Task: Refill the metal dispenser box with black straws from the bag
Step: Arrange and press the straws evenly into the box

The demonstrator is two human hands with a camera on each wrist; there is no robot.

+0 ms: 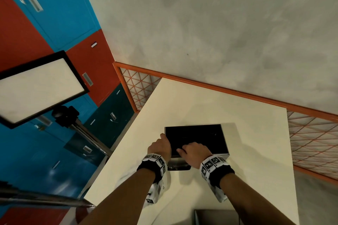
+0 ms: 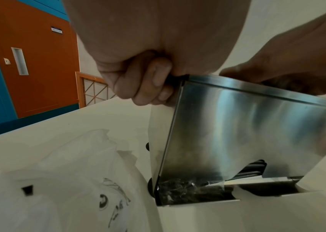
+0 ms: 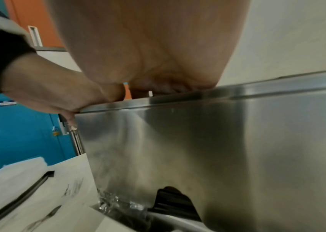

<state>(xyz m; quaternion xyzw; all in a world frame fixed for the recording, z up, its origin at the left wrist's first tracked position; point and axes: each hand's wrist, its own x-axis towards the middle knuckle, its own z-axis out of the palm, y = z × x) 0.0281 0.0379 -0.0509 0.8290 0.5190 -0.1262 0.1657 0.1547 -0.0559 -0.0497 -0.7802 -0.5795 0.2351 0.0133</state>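
Note:
The metal dispenser box stands on the cream table, its top uncovered and filled with black straws. My left hand grips the box's near left top corner, its fingers curled round the edge. My right hand lies over the front rim on the straws, fingertips hidden inside. In the wrist views the steel front shows straws in its lower cutout. The white plastic bag lies crumpled left of the box.
Crinkled clear wrap sits in the box's bottom tray. A light panel on a stand leans in from the left. An orange lattice rail runs behind the table. A dark metal object lies at the near edge.

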